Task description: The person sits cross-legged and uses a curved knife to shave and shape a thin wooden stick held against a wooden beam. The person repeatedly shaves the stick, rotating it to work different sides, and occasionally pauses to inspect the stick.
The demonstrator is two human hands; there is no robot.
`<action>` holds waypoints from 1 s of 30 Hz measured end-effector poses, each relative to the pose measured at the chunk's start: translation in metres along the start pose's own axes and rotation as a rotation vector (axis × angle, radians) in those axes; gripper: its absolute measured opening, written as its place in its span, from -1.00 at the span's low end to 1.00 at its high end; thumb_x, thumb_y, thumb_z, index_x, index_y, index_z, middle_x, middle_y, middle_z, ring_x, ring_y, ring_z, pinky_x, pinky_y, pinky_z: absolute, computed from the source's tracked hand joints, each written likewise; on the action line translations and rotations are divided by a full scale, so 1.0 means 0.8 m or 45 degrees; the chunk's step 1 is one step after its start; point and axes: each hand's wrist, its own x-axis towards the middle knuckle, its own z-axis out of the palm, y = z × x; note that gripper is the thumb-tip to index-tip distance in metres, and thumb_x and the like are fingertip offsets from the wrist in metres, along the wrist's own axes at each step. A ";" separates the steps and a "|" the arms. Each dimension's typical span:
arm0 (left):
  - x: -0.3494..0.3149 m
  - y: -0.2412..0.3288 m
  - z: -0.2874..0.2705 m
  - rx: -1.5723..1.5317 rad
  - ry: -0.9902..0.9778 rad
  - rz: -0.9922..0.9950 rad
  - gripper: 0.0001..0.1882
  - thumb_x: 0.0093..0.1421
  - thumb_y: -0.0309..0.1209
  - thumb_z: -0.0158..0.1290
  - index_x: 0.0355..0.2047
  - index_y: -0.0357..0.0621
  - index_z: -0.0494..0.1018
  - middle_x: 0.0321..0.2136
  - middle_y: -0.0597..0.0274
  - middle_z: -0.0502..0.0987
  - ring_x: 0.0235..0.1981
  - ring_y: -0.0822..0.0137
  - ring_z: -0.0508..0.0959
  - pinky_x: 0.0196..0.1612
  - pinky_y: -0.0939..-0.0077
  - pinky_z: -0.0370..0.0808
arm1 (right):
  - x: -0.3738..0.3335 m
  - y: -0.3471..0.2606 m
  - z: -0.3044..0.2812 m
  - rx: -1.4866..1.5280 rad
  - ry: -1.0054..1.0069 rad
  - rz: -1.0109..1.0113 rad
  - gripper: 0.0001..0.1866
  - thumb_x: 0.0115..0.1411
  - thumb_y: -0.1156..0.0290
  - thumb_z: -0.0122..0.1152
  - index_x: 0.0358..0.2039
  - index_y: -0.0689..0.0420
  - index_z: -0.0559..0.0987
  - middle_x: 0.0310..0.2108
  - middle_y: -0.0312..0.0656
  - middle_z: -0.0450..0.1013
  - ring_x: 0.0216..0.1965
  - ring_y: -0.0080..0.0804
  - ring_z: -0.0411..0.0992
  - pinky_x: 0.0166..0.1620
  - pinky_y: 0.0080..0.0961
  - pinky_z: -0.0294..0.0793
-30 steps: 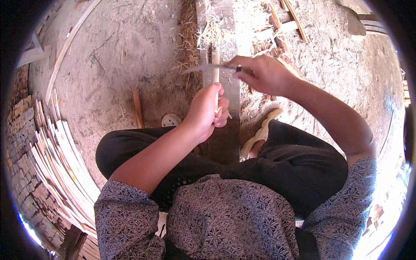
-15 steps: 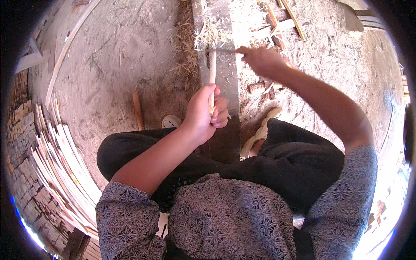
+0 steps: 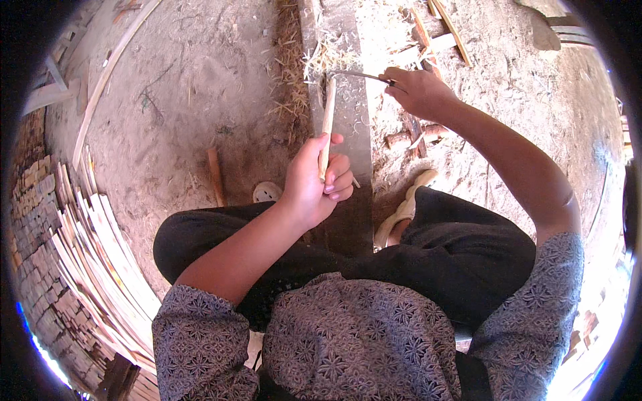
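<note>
A pale wooden stick points away from me over a long plank between my legs. Wrapped round its near end is my left hand; the stick's far tip lies close to the plank's surface. My right hand, off to the right of the plank, is closed on the handle of a knife. The thin dark blade reaches left across the plank, by the stick's far tip. Curled wood shavings lie on the plank just beyond the blade.
More shavings cover the ground along the plank's left side. Split wood strips and stacked wood pieces fill the left. Loose wood scraps lie to the far right of the plank. A wooden piece stands near my left knee.
My right hand has shifted slightly right, with the blade now slanting and clearer. The stick has tilted a little, its near end lifted in my left hand.
</note>
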 end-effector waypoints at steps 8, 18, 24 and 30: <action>0.000 -0.007 0.006 0.098 0.082 0.053 -0.73 0.44 -0.10 -0.20 -0.10 0.08 0.38 -0.76 0.50 0.13 -0.76 0.54 0.09 -0.66 0.58 0.09 | -0.011 -0.027 0.020 -0.013 -0.041 0.071 -0.66 0.38 0.24 0.11 0.14 -0.08 0.48 -0.48 -0.03 0.57 -0.46 -0.10 0.61 -0.37 -0.13 0.60; 0.002 -0.010 0.001 0.097 0.112 0.066 -0.75 0.42 -0.09 -0.18 -0.14 0.09 0.38 -0.77 0.49 0.13 -0.77 0.52 0.08 -0.67 0.57 0.08 | -0.046 -0.072 -0.004 0.406 -0.020 -0.248 -0.69 0.40 0.20 0.06 0.11 -0.09 0.45 -0.49 -0.06 0.57 -0.49 -0.11 0.58 -0.34 -0.15 0.55; 0.003 -0.008 0.007 0.096 0.117 0.030 -0.75 0.42 -0.10 -0.18 -0.15 0.10 0.39 -0.77 0.48 0.13 -0.77 0.52 0.09 -0.67 0.56 0.09 | -0.027 0.022 0.004 -0.009 -0.067 0.034 -0.68 0.43 0.20 0.04 0.11 0.02 0.46 -0.44 -0.06 0.61 -0.52 -0.21 0.60 -0.38 -0.19 0.62; 0.000 -0.006 0.001 0.070 0.142 0.058 -0.76 0.41 -0.11 -0.18 -0.16 0.09 0.40 -0.78 0.48 0.12 -0.78 0.52 0.09 -0.68 0.55 0.09 | -0.052 -0.086 -0.022 0.391 0.000 -0.403 -0.71 0.37 0.28 0.15 0.08 -0.05 0.51 -0.40 -0.06 0.62 -0.52 -0.25 0.59 -0.37 -0.23 0.59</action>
